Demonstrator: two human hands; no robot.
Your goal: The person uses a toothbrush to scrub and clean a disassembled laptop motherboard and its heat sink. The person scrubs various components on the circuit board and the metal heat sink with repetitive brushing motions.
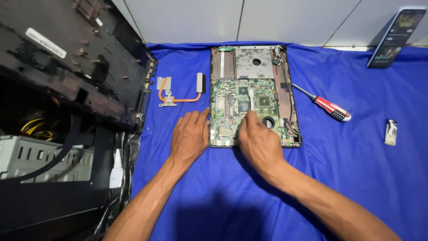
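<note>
An opened laptop base (285, 89) lies on a blue cloth (356, 169), its green motherboard (227, 107) exposed. My left hand (189, 136) rests flat on the cloth at the board's left edge, fingers apart, thumb touching the frame. My right hand (256, 138) sits on the lower middle of the board, fingers pinched around a thin white tool (251, 97) that reaches up toward the chips. The fingertips hide the tool's lower end.
A copper heat pipe with metal plates (178, 93) lies left of the laptop. A red-handled screwdriver (327, 107) lies to the right, a small white tube (390, 132) farther right. A phone (397, 35) leans on the wall. A black laptop cover (76, 58) and computer case (40, 156) stand left.
</note>
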